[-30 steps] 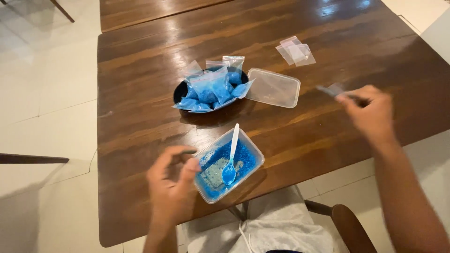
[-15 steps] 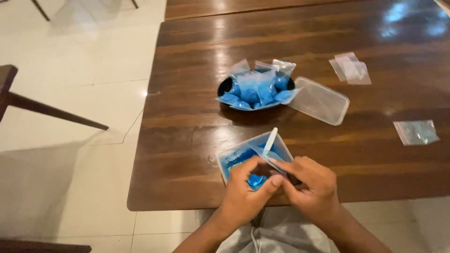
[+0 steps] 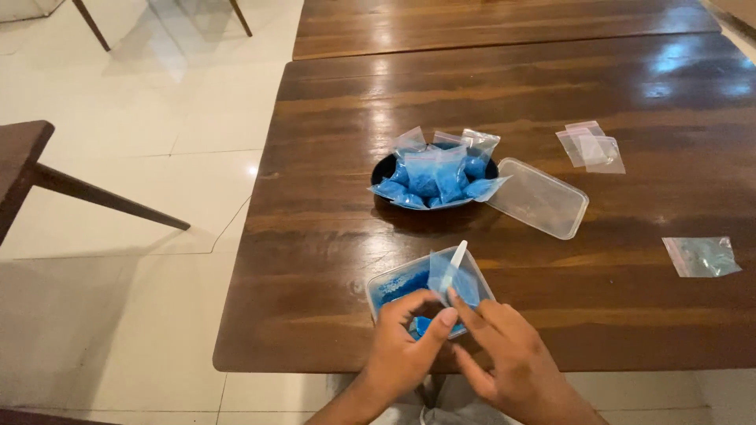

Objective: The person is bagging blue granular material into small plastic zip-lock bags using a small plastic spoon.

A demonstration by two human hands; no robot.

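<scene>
Small bag (image 3: pixel 450 277) sitting over the blue-powder tub (image 3: pixel 394 287), bench (image 3: pixel 331 236) at 6 o'clock. Left hand (image 3: pixel 405 346) and right hand (image 3: pixel 504 358) both pinching its mouth; best keeping it open, directly above the tub.

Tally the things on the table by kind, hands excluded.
Filled blue-powder bags in the black bowl: about 8, overlapping
Empty clear bags: about 4 (stack, single, one held)
Clear container of blue powder: 1
Clear lid: 1
White spoon: 1
Black bowl: 1
Total: about 16
</scene>
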